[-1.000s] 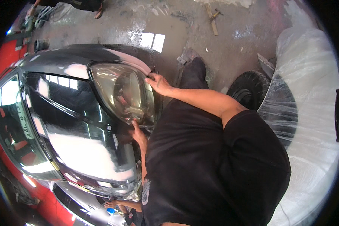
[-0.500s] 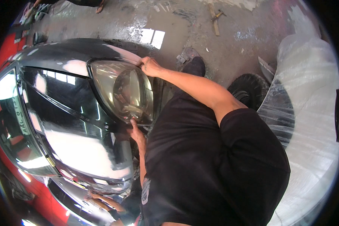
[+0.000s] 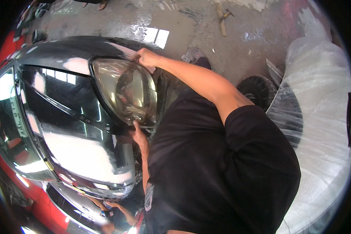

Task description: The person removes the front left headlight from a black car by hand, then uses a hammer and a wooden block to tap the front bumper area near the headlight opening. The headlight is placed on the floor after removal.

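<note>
Headlight [image 3: 126, 93]: teardrop-shaped lens, yellowed and hazy, smooth plastic with a round reflector bowl dimly visible behind it. It sits at about 10 o'clock from frame centre, set in the corner of a glossy black car body [image 3: 66, 128]. The paint is mirror-smooth and carries bright window reflections. A curved hood seam runs past the lens toward 8 o'clock.

Right hand [image 3: 146, 58]: at 12 o'clock of the headlight, on its upper rim. Fingers are curled and close together, tips pressed onto the lens edge where it meets the body. Whether anything is held under the palm cannot be told. The bare forearm runs back toward 4 o'clock into a black sleeve.

Left hand [image 3: 138, 136]: at 6 o'clock of the headlight, mostly hidden by the black shirt [image 3: 218, 171]. The thumb or one finger points up and touches the lower lens edge; the spread of the other fingers cannot be told.

Surroundings: wet, stained concrete floor [image 3: 238, 35] at 12 o'clock. Crinkled clear plastic sheet [image 3: 319, 117] at 3 o'clock, with a treaded tyre [image 3: 257, 87] just beside it.
</note>
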{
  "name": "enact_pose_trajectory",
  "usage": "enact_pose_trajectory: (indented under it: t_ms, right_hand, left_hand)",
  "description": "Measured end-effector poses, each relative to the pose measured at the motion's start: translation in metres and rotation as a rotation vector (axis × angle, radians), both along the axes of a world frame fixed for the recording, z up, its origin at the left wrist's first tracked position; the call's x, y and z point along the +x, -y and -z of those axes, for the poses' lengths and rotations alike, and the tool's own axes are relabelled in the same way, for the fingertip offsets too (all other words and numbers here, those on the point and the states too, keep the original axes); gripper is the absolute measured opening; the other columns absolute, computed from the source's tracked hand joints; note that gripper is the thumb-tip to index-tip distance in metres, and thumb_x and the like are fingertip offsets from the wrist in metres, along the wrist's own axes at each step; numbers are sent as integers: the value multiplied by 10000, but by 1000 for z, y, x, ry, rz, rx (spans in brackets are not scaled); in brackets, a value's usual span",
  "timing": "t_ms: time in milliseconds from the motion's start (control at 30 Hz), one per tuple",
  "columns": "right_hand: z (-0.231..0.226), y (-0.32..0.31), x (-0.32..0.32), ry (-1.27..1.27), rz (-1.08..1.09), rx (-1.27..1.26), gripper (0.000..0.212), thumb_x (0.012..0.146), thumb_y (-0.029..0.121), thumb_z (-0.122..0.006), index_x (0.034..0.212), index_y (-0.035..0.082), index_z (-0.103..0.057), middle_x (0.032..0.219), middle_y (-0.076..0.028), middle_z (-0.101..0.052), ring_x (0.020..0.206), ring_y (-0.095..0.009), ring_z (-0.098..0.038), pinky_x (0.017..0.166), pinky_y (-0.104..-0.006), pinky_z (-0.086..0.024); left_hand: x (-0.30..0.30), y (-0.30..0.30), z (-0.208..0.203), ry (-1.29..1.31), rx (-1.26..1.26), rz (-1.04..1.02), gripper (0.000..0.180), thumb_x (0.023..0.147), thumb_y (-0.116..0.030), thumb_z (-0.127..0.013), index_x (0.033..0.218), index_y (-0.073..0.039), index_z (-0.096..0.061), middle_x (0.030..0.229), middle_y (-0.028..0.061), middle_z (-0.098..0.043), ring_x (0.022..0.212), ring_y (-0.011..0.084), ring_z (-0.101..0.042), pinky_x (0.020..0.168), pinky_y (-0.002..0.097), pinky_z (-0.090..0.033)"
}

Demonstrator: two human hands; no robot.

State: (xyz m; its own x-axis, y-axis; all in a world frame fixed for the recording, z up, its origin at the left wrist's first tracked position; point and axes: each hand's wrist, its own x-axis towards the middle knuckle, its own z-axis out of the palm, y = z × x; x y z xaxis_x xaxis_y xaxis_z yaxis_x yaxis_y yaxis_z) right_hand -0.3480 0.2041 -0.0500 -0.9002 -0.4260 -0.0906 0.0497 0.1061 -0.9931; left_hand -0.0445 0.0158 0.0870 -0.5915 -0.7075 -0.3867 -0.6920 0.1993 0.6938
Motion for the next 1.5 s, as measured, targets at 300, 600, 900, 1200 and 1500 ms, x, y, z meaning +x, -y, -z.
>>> enact_pose_trajectory:
  t_ms: [300,600,900,1200,1500]
  right_hand:
    - [3,-17,38,132,75,9,414,862,17,-534,1197,52,-775,1072,-223,-781,951,-319,-772,874,-435,-590]
    - [-32,3,5,-46,181,252,308,970,310,-718,1076,21,-739,1012,-241,-749,987,-442,-724,880,-505,-567]
    - [-34,-10,2,-191,12,440,324,963,329,-720,1084,29,-699,997,-242,-730,973,-448,-709,851,-536,-555]
    - [-19,-30,42,-27,54,399,311,913,288,-736,1071,22,-710,1027,-245,-741,1005,-451,-710,873,-538,-556]
    - [-21,-28,44,47,80,372,337,885,277,-689,1100,18,-713,1013,-241,-751,999,-423,-727,885,-501,-555]
  left_hand:
    - [-2,-4,-5,-103,96,41,744,1015,-424,-736,1467,107,-476,1442,216,-574,1302,277,-537,1162,413,-372]
    - [8,15,14,-128,134,30,791,1009,-417,-747,1518,96,-425,1505,221,-523,1341,292,-511,1181,420,-357]
    - [10,15,14,-103,143,41,867,986,-490,-749,1527,98,-412,1500,224,-523,1326,308,-515,1157,428,-378]
    - [6,8,7,-40,109,15,813,1005,-494,-723,1489,106,-466,1479,219,-556,1323,286,-532,1172,412,-366]
    - [5,8,10,-130,68,61,701,1022,-437,-721,1454,78,-522,1431,184,-594,1279,262,-556,1149,405,-392]
